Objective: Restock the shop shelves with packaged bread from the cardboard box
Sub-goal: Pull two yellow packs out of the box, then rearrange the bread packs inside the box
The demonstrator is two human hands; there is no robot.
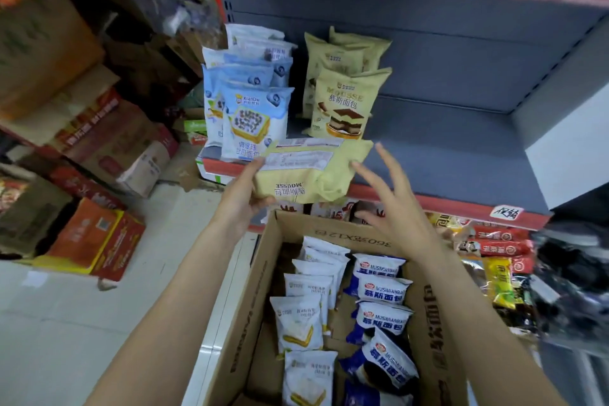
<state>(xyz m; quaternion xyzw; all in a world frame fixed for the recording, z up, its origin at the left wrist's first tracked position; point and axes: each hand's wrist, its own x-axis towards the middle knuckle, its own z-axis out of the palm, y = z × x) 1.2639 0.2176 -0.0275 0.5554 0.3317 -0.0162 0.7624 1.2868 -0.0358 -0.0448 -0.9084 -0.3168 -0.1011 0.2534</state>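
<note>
Two hands: we have both raised at the shelf edge, above the box.
Left hand [242, 189]: we grip a yellow pack [306, 171] by its left end, upside down, print reading "MOUSSE".
Right hand [392, 204]: fingers spread wide, holding nothing, fingertips just beside the pack's right end.
Shelf [445, 155]: grey, red-edged; yellow "MOUSSE" packs [346, 102] stand beside blue "XianDu" packs [250, 99].
Cardboard box [250, 300]: below us, with white packs [303, 316] on the left and blue "MUSIMIANBAO" packs [382, 306] on the right.
</note>
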